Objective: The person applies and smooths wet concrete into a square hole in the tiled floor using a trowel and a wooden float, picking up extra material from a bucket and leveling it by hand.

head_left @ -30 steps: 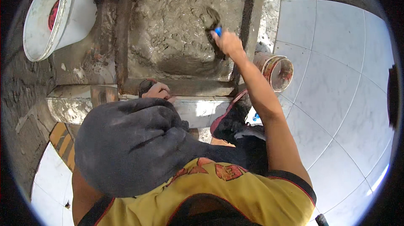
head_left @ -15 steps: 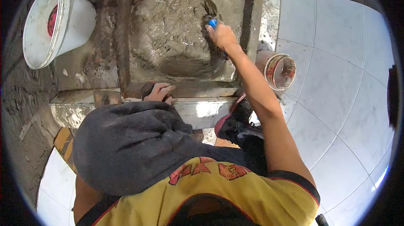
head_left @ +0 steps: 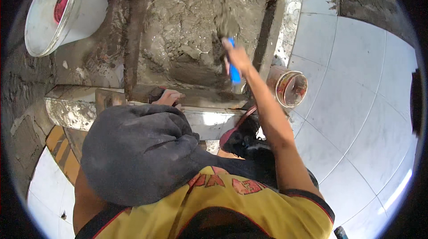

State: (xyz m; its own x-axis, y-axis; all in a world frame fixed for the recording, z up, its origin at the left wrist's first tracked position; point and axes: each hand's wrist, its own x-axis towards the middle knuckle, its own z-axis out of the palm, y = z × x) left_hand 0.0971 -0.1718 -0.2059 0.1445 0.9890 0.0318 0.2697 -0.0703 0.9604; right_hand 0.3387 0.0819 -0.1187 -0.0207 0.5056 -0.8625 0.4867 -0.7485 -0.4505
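A wide, shallow mixing tray (head_left: 130,61) full of wet grey mortar (head_left: 178,29) lies in front of me. Over its right part, my right hand (head_left: 238,58) is closed around the blue handle of a trowel (head_left: 232,76). The trowel's blade is blurred against the mortar at the far side of the hand. At the tray's near rim, left of the middle, my left hand (head_left: 169,97) has its fingers curled over the edge. A dark patch shows beside its wrist, and my knee hides the left forearm.
A white bucket (head_left: 91,16) with something red inside leans at the far left. Right of the tray lies a smaller, mortar-stained bucket (head_left: 281,83). Pale floor tiles (head_left: 356,74) spread to the right. A dark shoe (head_left: 243,138) is near the tray's front ledge (head_left: 214,121).
My right hand has come nearer, and the trowel has turned so more of its blue handle shows. The left hand stays at the rim. The whole view has shifted slightly.
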